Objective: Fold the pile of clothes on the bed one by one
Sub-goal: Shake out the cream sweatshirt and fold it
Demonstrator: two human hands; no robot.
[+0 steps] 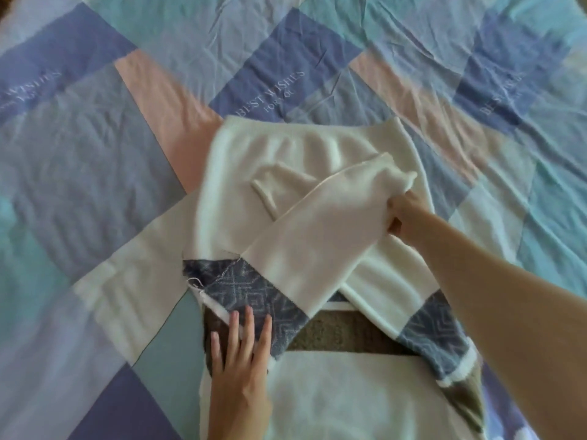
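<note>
Clearly the step in hand is folding a sleeve across the body of a white knitted sweater (286,173) that lies spread on the patchwork bedspread (95,154) of the bed, its ribbed hem toward the far side and its blue-patterned and brown bands nearer the person. The right hand (403,217) pinches the cuff end of the right-side sleeve (317,236), its grip clenched on the knit, and holds it diagonally over the middle of the garment so that the cuff sits above the white body panel, just short of the hem. The left hand (241,354) lies flat with straight fingers, its grip released, pressing on the blue diamond-patterned band (254,293) where the sleeve bends, which pins the fold line. To do this well, the person probably needs to keep that flat hand firm on the crease while the other hand lays the sleeve down without twisting it, so the cuff lands inside the outline of the body instead of poking past the side edge. A loose thread (193,282) shows at the near corner of the patterned band and could snag if dragged. The opposite sleeve (438,344) appears to run under the right forearm, and whether it is already folded in cannot be told. Smoothing the ridge of cloth (263,198) bunched on the white panel first would likely give a flatter fold.
</note>
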